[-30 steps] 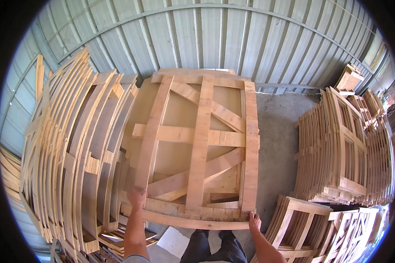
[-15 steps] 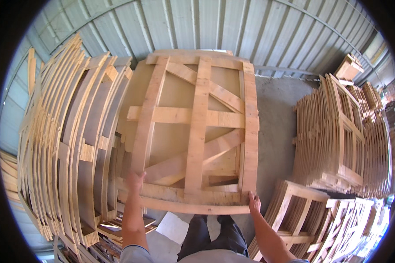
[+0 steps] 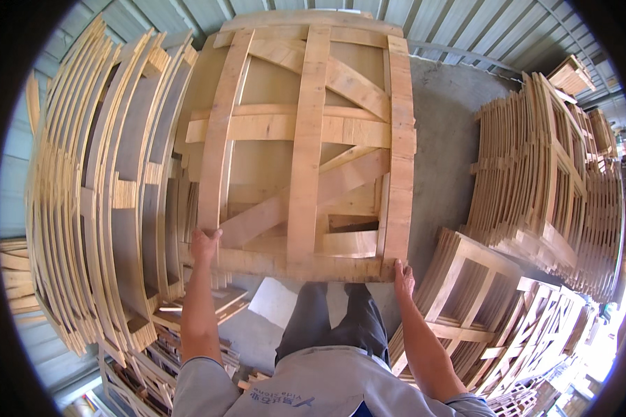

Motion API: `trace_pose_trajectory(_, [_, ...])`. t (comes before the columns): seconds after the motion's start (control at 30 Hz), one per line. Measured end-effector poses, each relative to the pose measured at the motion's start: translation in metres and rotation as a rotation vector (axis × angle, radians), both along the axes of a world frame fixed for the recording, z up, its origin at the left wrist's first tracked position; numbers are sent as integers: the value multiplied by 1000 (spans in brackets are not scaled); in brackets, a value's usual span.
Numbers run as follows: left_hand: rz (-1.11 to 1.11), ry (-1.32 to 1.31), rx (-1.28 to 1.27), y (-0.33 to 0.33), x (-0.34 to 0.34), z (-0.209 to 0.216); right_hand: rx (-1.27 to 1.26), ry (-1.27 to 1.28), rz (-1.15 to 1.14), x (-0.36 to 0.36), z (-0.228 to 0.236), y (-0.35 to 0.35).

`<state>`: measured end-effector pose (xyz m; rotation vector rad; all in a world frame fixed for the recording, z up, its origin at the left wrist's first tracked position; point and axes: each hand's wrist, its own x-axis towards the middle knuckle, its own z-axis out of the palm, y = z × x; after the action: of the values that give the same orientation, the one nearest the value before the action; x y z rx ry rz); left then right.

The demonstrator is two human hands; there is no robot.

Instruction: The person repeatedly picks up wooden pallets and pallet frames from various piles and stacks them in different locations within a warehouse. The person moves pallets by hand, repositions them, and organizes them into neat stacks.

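A large wooden crate panel (image 3: 302, 146), plywood backed with crossed and diagonal battens, is held up in front of me. My left hand (image 3: 204, 244) grips its lower left corner. My right hand (image 3: 402, 276) grips its lower right corner. The panel's bottom rail runs between both hands, above my dark trousers. Its top edge reaches toward the corrugated metal wall.
A stack of similar wooden panels (image 3: 97, 187) leans upright on my left. More panels (image 3: 556, 174) lean on the right, with framed pieces (image 3: 466, 292) lower right. Bare concrete floor (image 3: 442, 139) lies beyond. Loose wood (image 3: 188, 313) lies by my left leg.
The panel has been lifted higher and now fills more of the view. Both hands have risen with it, still at its lower corners.
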<state>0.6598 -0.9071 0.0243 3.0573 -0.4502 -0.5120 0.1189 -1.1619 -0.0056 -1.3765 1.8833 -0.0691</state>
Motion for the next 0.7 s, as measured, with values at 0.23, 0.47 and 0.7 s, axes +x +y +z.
trace_pose_trajectory(0.23, [-25, -59, -11, 22, -6, -23, -17, -31, -3, -2, 0, 6])
trace_pose_trajectory(0.47, [-29, -2, -290, 22, -11, -15, 34, -87, -46, -21, -27, 11])
trace_pose_trajectory(0.7, [258, -292, 33, 85, -42, -60, 328, -615, -833, -20, -36, 11])
